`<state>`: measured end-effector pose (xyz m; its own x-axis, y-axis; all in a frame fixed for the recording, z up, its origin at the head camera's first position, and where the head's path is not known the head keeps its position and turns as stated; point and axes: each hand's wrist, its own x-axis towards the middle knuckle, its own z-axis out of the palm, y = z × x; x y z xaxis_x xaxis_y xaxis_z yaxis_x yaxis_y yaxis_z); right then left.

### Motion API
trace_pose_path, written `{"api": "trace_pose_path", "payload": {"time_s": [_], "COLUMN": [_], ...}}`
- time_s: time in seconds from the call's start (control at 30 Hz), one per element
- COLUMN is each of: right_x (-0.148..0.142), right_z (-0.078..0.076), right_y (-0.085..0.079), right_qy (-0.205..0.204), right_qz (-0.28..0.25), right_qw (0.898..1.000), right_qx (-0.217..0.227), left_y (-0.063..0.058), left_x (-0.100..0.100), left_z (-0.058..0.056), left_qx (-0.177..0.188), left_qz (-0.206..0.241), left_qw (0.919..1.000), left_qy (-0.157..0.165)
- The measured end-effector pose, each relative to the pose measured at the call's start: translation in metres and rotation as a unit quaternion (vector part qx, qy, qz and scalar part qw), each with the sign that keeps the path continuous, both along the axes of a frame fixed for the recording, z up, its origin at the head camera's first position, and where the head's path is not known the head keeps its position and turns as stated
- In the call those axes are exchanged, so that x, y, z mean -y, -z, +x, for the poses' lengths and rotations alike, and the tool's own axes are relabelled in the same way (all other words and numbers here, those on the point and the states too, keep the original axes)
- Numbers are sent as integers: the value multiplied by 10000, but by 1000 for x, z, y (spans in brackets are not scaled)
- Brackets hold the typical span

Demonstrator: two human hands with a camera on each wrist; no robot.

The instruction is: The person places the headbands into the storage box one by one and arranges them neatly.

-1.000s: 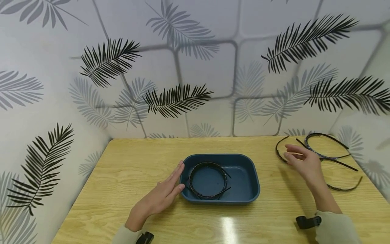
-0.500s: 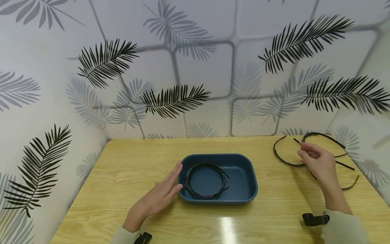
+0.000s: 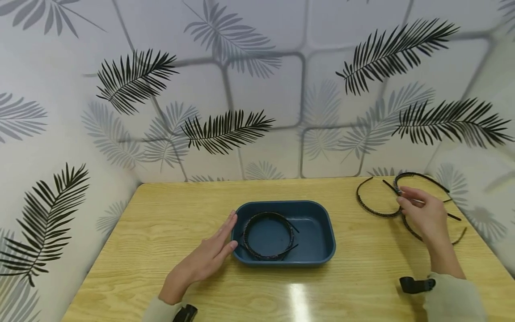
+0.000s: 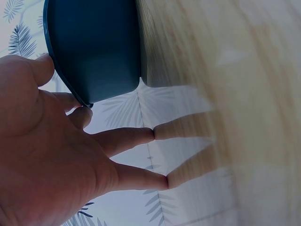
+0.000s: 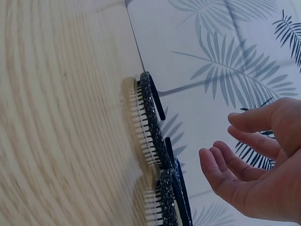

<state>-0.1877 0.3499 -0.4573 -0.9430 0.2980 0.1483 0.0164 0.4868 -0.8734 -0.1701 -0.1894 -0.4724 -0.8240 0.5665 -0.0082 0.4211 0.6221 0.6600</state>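
My left hand (image 3: pixel 209 257) touches the left rim of a dark blue rectangular box (image 3: pixel 283 264). In the left wrist view its thumb and some fingertips (image 4: pixel 81 115) meet the box edge, while two other straight fingers reach the tabletop. Black headbands (image 3: pixel 267 257) lie in the left part of the box. Over at the right, my right hand (image 3: pixel 426 214) hovers above several toothed headbands (image 3: pixel 364 206) on the table. From the right wrist view, its fingers (image 5: pixel 214 174) are loosely bent, with nothing between them, apart from a glittery headband (image 5: pixel 153 125).
The wooden table (image 3: pixel 173 223) ends at a leaf-patterned wall (image 3: pixel 277 147). A back headband (image 3: pixel 422 175) lies close to that wall and overlaps its neighbours. One nearer headband (image 3: pixel 408 230) is partly hidden by the right hand.
Over the last second my right hand has shifted rightward above the headbands. My left hand stays at the box, and the headbands inside lie as before. The head view has turned slightly.
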Motion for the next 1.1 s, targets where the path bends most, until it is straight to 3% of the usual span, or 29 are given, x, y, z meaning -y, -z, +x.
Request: {"api": "trace_pose_path", "payload": {"time_s": [0.37,0.77,1.1], "right_x": [-19,-33,-37], "right_z": [3,2,4], "right_y": [7,10,19], "right_qy": [215,106,-111], "right_qz": [-266,-703,-165], "right_qw": [9992,9973,9983], "right_qx": [225,170,539], "left_y": [1,1,2], "left_x": [0,-2,-3], "left_z": [2,1,1], "left_qx": [-100,-145,-192], "left_qz": [120,114,162], "left_qw": [9999,9998,9997], "left_qy": [38,4,51]}}
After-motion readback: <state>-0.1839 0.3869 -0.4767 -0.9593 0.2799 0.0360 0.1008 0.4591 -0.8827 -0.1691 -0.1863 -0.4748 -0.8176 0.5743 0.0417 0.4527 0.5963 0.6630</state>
